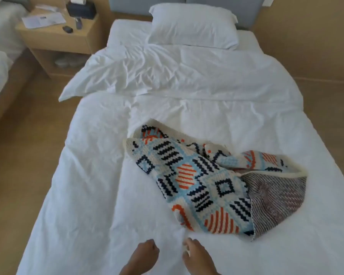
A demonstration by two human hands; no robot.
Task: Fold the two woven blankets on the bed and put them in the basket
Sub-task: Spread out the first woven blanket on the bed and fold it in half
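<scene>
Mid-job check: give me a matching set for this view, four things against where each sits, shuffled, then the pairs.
1 woven blanket
2 pillow
3 tissue box
4 nightstand

A on top of the nightstand
B at the head of the bed
C on the floor beside the bed
D crumpled on the white duvet

Pairs: 1-D; 2-B; 3-A; 4-C

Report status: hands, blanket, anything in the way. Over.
Left hand curled, empty; right hand unclear. Blanket crumpled on bed, unfolded. Nothing in the way; no basket in view.
</scene>
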